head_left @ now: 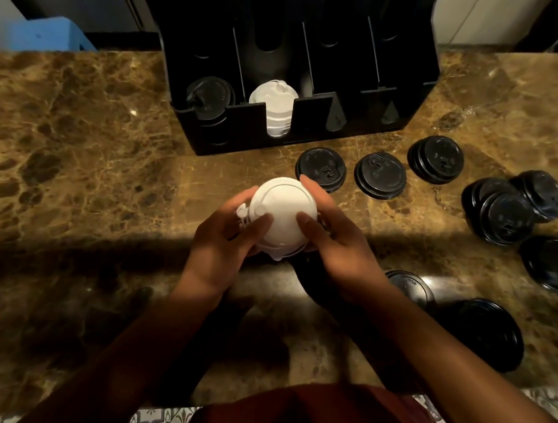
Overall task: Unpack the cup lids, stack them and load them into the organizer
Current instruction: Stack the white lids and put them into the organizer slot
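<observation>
Left hand [221,241] and right hand [332,237] both grasp one white lid stack [281,212] before the organizer [306,114]. Organizer: four slots, two loaded.

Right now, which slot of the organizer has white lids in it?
The second slot from the left of the organizer: it holds the white lid stack. The leftmost slot holds black lids, and the two slots to the right look empty.
</observation>
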Demonstrator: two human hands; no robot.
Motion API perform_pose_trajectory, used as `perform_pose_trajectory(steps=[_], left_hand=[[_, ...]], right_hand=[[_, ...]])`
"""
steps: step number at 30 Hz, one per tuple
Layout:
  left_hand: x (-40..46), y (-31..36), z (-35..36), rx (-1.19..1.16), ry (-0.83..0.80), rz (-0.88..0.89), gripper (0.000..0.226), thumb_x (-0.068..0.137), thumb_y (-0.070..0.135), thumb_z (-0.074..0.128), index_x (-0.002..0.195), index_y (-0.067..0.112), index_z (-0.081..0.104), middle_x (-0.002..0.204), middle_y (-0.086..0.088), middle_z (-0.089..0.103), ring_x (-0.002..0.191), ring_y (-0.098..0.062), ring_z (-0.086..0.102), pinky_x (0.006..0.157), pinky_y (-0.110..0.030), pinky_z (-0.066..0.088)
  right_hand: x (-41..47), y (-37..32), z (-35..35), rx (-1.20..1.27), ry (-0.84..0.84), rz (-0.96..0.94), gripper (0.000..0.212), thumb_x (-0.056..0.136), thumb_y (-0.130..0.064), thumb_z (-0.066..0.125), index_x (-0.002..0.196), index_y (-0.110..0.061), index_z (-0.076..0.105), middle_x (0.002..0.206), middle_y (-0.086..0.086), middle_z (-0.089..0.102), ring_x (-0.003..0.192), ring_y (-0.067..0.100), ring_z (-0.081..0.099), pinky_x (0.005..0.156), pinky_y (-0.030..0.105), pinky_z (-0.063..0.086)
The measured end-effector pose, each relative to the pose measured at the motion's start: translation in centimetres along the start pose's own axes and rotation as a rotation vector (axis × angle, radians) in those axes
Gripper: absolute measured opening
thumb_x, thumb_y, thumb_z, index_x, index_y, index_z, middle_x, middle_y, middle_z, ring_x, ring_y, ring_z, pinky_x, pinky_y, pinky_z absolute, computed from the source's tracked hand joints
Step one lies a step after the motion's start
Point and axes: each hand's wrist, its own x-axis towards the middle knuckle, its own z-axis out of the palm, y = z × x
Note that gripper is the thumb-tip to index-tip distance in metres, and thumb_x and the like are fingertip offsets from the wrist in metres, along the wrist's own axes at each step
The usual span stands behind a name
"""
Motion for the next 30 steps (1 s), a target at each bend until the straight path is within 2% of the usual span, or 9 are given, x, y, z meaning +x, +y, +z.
perform_pose_trajectory(steps=[5,9,12,15,19,23,27,28,30], left_hand=[[2.6,4.6,0.5,0.027,0.011,0.139,0.044,0.091,0.018,0.077,0.131,0.030,0.066,0.113,0.010,0.077,0.104,-0.011,0.074,0.070,-0.024,0.061],[6.1,10.6,0.2,0.107,-0.028,0.346,0.045,0.093,0.023,0.074,0.135,0.031,0.062,0.126,0.004,0.072,0.113,-0.013,0.071,0.084,-0.036,0.062],[9.4,13.2,0.2,0.107,-0.082,0.335,0.046,0.096,0.020,0.072,0.138,0.033,0.058,0.131,-0.003,0.067,0.118,-0.020,0.069,0.088,-0.047,0.063],[12.3,13.5,0.5,0.139,-0.075,0.325,0.048,0.097,0.016,0.071,0.141,0.028,0.058,0.130,-0.007,0.066,0.120,-0.025,0.067,0.088,-0.047,0.063],[14.9,13.0,0.9,0.273,0.000,0.439,0.050,0.096,0.020,0.072,0.144,0.022,0.057,0.132,0.001,0.065,0.119,-0.015,0.065,0.099,-0.043,0.058],[15.6,12.3,0.6,0.570,0.145,0.540,0.056,0.094,0.050,0.064,0.146,0.031,0.053,0.135,0.012,0.064,0.120,-0.005,0.059,0.096,-0.016,0.048],[16.0,11.6,0.7,0.680,0.161,0.521,0.055,0.096,0.056,0.059,0.141,0.024,0.054,0.131,0.001,0.064,0.127,-0.021,0.055,0.101,-0.033,0.048],[16.1,11.4,0.9,0.702,0.163,0.507,0.052,0.097,0.053,0.060,0.137,0.020,0.055,0.129,0.000,0.064,0.127,-0.023,0.054,0.100,-0.035,0.048],[16.0,10.8,1.4,0.784,0.156,0.499,0.047,0.099,0.048,0.060,0.133,0.015,0.056,0.128,-0.005,0.063,0.127,-0.025,0.051,0.101,-0.040,0.046]], right_hand=[[3.8,-5.7,0.1,-0.321,-0.013,-0.139,0.048,0.097,-0.047,0.060,0.137,-0.069,0.046,0.138,-0.031,0.062,0.128,-0.002,0.061,0.106,0.038,0.055],[8.6,-10.4,0.4,-0.352,-0.007,-0.320,0.053,0.103,-0.029,0.059,0.154,-0.040,0.047,0.155,-0.015,0.053,0.141,0.003,0.051,0.117,0.038,0.047],[12.3,-12.8,0.4,-0.490,-0.017,-0.433,0.054,0.106,-0.024,0.057,0.159,-0.027,0.043,0.156,-0.016,0.048,0.143,0.002,0.047,0.121,0.036,0.041],[15.1,-13.4,0.4,-0.630,-0.002,-0.466,0.055,0.108,-0.024,0.055,0.161,-0.023,0.040,0.157,-0.010,0.048,0.142,0.006,0.047,0.120,0.036,0.040],[17.4,-13.2,0.1,-0.763,0.006,-0.510,0.055,0.111,-0.030,0.049,0.163,-0.024,0.033,0.162,-0.001,0.046,0.144,0.018,0.048,0.117,0.039,0.042],[18.4,-12.9,-0.1,-0.893,0.003,-0.549,0.056,0.112,-0.037,0.043,0.165,-0.026,0.027,0.160,0.002,0.049,0.138,0.022,0.054,0.111,0.041,0.047],[19.3,-12.6,-0.3,-1.045,0.074,-0.632,0.053,0.109,-0.038,0.041,0.159,-0.022,0.037,0.128,0.008,0.072,0.114,0.029,0.069,0.107,0.051,0.046],[19.5,-12.3,-0.3,-1.099,0.106,-0.653,0.051,0.108,-0.039,0.042,0.156,-0.021,0.043,0.122,0.008,0.074,0.114,0.030,0.068,0.109,0.053,0.043],[19.8,-11.5,-0.3,-1.203,0.157,-0.653,0.050,0.108,-0.042,0.041,0.154,-0.023,0.047,0.135,0.007,0.068,0.134,0.031,0.056,0.117,0.055,0.032]])
